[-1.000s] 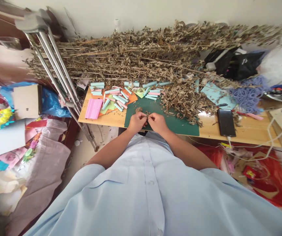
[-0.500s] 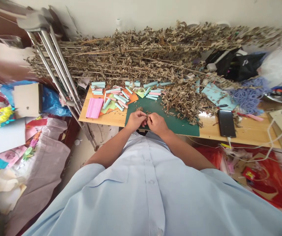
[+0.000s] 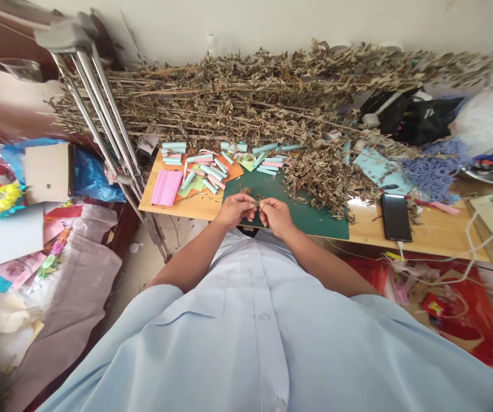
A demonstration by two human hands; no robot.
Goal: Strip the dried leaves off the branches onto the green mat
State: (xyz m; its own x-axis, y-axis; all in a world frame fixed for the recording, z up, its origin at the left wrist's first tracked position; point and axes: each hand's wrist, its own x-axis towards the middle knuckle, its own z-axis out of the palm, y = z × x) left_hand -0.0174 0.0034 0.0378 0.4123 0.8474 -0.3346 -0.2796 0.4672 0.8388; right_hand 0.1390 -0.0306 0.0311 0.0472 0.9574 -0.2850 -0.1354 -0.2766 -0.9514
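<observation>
Over the near edge of the green mat (image 3: 308, 218), my left hand (image 3: 234, 210) and my right hand (image 3: 277, 217) face each other. Thumbs and fingertips of both pinch a small dried leaf (image 3: 257, 203) stretched between them. Its outline is partly covered by the fingers. Just beyond my left hand lies a little heap of crumbled leaf (image 3: 245, 190). A larger pile of dried leaves (image 3: 326, 180) spreads over the mat's right side. Blue and pink paper rolls (image 3: 212, 171) lie to the left and behind the hands, beside a pink paper sheet (image 3: 166, 187).
Long dried plant stalks (image 3: 229, 97) cover the back of the wooden table (image 3: 437, 232). A phone (image 3: 395, 217) with a white cable lies right, near blue yarn (image 3: 435, 169). Metal crutches (image 3: 104, 114) lean at the left. A red bag (image 3: 482, 320) sits below the table.
My hands have drawn slightly apart, and the dried leaf between the fingertips shows more clearly. The piles and paper rolls stay in place.
</observation>
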